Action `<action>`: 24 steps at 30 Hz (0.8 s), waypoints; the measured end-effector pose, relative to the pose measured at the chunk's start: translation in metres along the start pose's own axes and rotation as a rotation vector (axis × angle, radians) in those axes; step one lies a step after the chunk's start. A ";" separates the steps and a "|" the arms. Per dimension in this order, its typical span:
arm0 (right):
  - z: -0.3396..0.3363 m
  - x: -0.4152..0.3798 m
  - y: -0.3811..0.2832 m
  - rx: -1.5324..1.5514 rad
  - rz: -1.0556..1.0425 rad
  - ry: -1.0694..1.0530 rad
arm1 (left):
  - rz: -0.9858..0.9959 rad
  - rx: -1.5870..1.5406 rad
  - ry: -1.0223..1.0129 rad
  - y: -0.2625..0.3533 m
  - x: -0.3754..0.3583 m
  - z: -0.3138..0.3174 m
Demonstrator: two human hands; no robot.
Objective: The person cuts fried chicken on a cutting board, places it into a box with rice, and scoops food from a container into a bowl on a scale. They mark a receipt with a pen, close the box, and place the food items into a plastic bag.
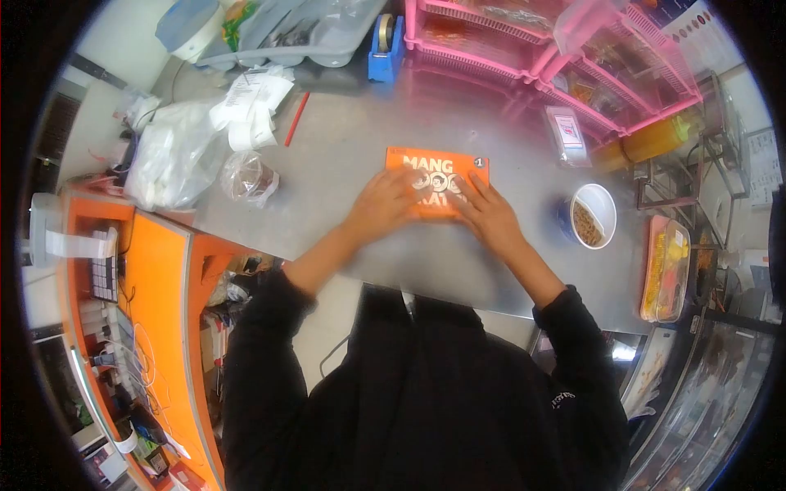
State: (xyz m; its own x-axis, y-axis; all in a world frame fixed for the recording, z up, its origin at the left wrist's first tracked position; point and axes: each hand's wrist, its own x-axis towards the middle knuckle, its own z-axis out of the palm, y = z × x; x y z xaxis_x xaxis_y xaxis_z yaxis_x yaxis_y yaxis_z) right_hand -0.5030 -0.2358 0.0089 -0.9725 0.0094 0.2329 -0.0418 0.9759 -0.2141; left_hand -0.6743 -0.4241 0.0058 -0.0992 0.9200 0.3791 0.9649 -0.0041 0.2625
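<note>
Orange printed carton [438, 184], lying flat near the front edge of the steel table [344, 135], squarely in front of me. My left hand [385, 200] is palm down over its left end, my right hand [489, 217] over the right; fingers extended, partly spread, neither fist closed. Contact at both ends probably keeps it from sliding; thumb grip, can't tell. Text: "MANG" on top, lower line partly under my fingers, roughly "RAT"; circled "1" in the corner. Paper slips [250, 98]: print too small. White-labelled sachet [566, 135]: unreadable. Blue-and-white tub [565, 217] stands off right, likely to leave working room. Blue tape dispenser [385, 64] at back, presumably within reach.
</note>
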 end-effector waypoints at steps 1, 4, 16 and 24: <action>-0.009 -0.001 -0.007 -0.002 0.002 0.002 | -0.028 -0.051 -0.018 0.002 0.004 -0.010; -0.009 -0.005 -0.008 0.022 -0.012 -0.038 | -0.028 -0.086 -0.156 -0.007 0.011 -0.022; -0.030 0.061 -0.018 -0.005 -0.012 0.042 | 0.238 -0.218 0.036 -0.039 0.003 -0.003; 0.064 0.465 0.014 -0.276 0.241 0.033 | 0.184 -0.404 0.094 -0.049 -0.001 -0.001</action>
State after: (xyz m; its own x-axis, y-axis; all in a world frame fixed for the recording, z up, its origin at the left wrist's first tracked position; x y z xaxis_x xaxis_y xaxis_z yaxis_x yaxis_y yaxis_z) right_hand -0.9703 -0.2321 0.0538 -0.9388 0.2490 0.2380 0.2556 0.9668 -0.0032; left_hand -0.7213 -0.4254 -0.0063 0.0255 0.8500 0.5262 0.7980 -0.3344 0.5014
